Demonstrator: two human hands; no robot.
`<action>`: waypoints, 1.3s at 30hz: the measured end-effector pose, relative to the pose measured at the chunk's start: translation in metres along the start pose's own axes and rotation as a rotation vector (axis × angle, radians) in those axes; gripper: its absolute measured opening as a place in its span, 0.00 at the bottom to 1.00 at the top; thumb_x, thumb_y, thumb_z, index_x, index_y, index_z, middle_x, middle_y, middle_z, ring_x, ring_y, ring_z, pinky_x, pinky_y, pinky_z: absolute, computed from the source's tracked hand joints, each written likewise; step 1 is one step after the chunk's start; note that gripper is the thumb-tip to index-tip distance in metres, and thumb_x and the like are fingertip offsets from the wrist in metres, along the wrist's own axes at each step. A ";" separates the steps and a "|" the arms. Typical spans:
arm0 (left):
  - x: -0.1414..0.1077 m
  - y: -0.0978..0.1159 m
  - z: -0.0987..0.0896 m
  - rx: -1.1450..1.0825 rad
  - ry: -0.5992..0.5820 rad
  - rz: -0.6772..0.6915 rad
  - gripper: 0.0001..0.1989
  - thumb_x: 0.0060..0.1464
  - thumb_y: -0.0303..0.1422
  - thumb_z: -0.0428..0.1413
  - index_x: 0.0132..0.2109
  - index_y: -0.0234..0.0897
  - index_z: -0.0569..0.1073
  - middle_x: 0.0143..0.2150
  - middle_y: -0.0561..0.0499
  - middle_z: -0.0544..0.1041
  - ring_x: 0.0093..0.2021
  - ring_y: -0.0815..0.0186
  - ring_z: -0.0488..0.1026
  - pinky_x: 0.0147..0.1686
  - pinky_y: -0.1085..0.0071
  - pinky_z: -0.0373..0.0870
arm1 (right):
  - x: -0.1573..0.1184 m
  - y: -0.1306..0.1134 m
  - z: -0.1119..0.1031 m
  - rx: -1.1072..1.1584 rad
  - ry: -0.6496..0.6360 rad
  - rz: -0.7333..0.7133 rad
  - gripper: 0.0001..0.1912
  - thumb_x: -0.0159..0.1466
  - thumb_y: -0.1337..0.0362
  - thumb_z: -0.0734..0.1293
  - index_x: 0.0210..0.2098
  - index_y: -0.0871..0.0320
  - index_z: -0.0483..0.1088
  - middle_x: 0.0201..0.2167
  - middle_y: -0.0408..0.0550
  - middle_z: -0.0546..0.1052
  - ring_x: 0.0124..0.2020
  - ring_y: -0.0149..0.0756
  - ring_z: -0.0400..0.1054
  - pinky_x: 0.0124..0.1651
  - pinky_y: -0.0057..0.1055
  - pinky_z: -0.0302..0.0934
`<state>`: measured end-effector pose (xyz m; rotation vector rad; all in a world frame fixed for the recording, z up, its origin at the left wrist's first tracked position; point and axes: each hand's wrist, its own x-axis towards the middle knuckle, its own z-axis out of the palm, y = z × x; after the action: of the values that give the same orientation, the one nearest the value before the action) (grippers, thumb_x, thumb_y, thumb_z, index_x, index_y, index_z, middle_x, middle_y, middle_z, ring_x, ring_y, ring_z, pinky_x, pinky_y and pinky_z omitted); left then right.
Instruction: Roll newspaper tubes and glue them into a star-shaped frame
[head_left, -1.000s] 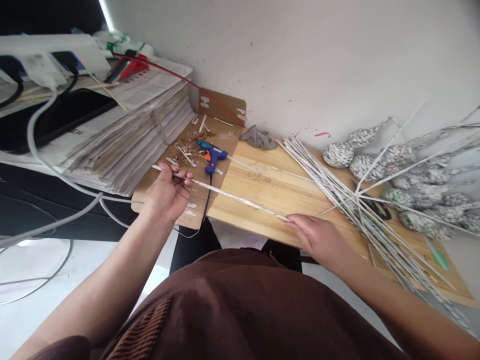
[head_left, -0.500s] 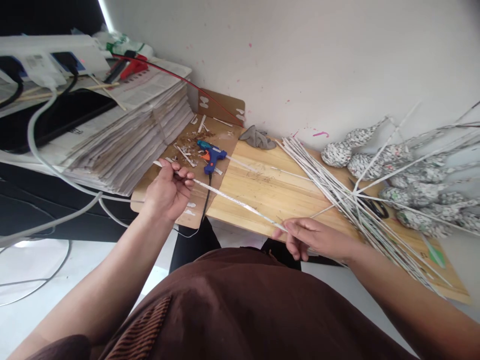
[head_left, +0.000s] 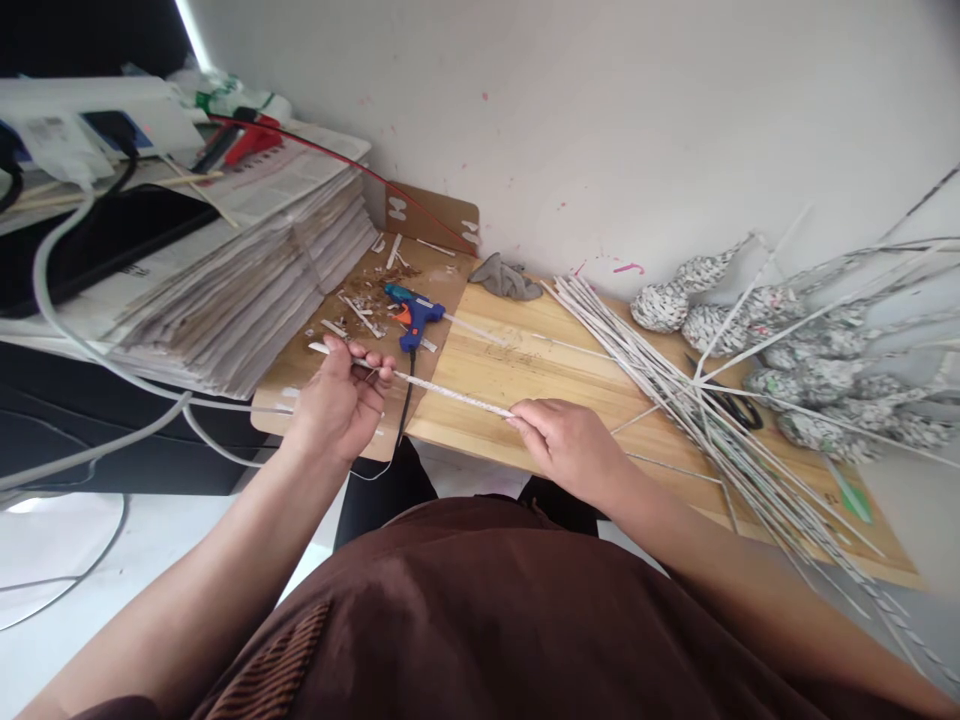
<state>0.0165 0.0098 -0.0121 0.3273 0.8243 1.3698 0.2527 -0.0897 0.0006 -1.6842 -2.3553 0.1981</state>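
Note:
A thin white rolled-paper stick [head_left: 454, 396] stretches between my two hands above the table's front edge. Near its left end, my left hand [head_left: 341, 395] is closed on it, palm up, with a short tip poking out past the thumb. My right hand [head_left: 574, 445] grips the same stick farther along, thumb and fingers pressed together and knuckles upward. Beyond the left hand lies a blue glue gun [head_left: 415, 314] with an orange trigger. To the right of my right hand spreads a bundle of similar paper sticks [head_left: 630, 355], several crossing at one point.
Several woven paper shapes [head_left: 724, 325] with long loose ends crowd the right side. A grey cloth [head_left: 506, 276] lies by the wall. At left stand stacked newspapers [head_left: 277, 260], a black phone-like slab [head_left: 112, 245], a power strip [head_left: 142, 110] and hanging white cables. Scissors [head_left: 731, 403] lie under sticks.
My right hand has moved left and up along the stick, nearer to my left hand, and turned knuckles up. My left hand keeps its hold. The camera view has shifted slightly.

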 end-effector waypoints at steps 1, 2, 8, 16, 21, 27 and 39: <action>0.000 -0.001 0.000 -0.004 0.004 0.000 0.20 0.61 0.41 0.48 0.26 0.34 0.66 0.22 0.53 0.67 0.26 0.72 0.72 0.27 0.80 0.73 | 0.000 0.000 0.000 -0.026 0.008 -0.010 0.16 0.71 0.61 0.54 0.36 0.58 0.71 0.27 0.47 0.74 0.31 0.35 0.67 0.34 0.30 0.55; 0.000 -0.001 0.000 -0.009 0.006 0.000 0.19 0.61 0.41 0.48 0.26 0.33 0.66 0.22 0.53 0.67 0.26 0.72 0.72 0.27 0.79 0.73 | 0.000 0.000 0.000 -0.052 0.021 -0.020 0.16 0.71 0.61 0.54 0.36 0.58 0.71 0.27 0.47 0.74 0.31 0.35 0.67 0.34 0.30 0.55; 0.001 -0.006 0.000 -0.035 0.017 -0.014 0.19 0.62 0.40 0.48 0.26 0.33 0.67 0.23 0.52 0.68 0.27 0.72 0.72 0.29 0.78 0.75 | 0.004 0.001 0.008 -0.254 0.085 -0.126 0.17 0.71 0.61 0.54 0.36 0.60 0.71 0.26 0.50 0.75 0.31 0.38 0.63 0.35 0.34 0.52; 0.000 -0.009 -0.002 -0.046 0.031 -0.022 0.19 0.63 0.37 0.46 0.26 0.32 0.67 0.24 0.52 0.68 0.27 0.72 0.71 0.30 0.77 0.76 | 0.010 0.000 0.010 -0.292 0.102 -0.152 0.14 0.70 0.63 0.56 0.33 0.58 0.71 0.24 0.48 0.74 0.35 0.40 0.63 0.37 0.36 0.49; 0.001 -0.005 -0.001 -0.048 0.035 -0.004 0.20 0.64 0.37 0.44 0.26 0.32 0.67 0.23 0.52 0.68 0.26 0.73 0.71 0.30 0.77 0.76 | 0.007 0.003 0.009 -0.251 0.083 -0.120 0.14 0.69 0.58 0.58 0.42 0.59 0.71 0.27 0.50 0.76 0.37 0.41 0.65 0.40 0.36 0.50; 0.007 0.009 -0.003 -0.007 0.046 -0.035 0.21 0.64 0.39 0.41 0.26 0.33 0.64 0.22 0.53 0.66 0.25 0.72 0.71 0.25 0.80 0.71 | -0.014 0.016 -0.004 0.204 -0.125 0.114 0.20 0.70 0.54 0.54 0.36 0.59 0.71 0.25 0.49 0.73 0.29 0.37 0.64 0.36 0.33 0.54; 0.011 0.004 -0.002 -0.025 -0.053 -0.054 0.19 0.62 0.41 0.44 0.28 0.34 0.64 0.22 0.54 0.64 0.24 0.73 0.69 0.21 0.82 0.67 | -0.019 0.007 -0.012 0.425 -0.130 0.224 0.18 0.66 0.50 0.59 0.36 0.58 0.70 0.25 0.46 0.69 0.29 0.34 0.63 0.35 0.31 0.55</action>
<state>0.0118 0.0207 -0.0146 0.3188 0.7666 1.3141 0.2677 -0.1054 0.0079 -1.7501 -2.0103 0.8080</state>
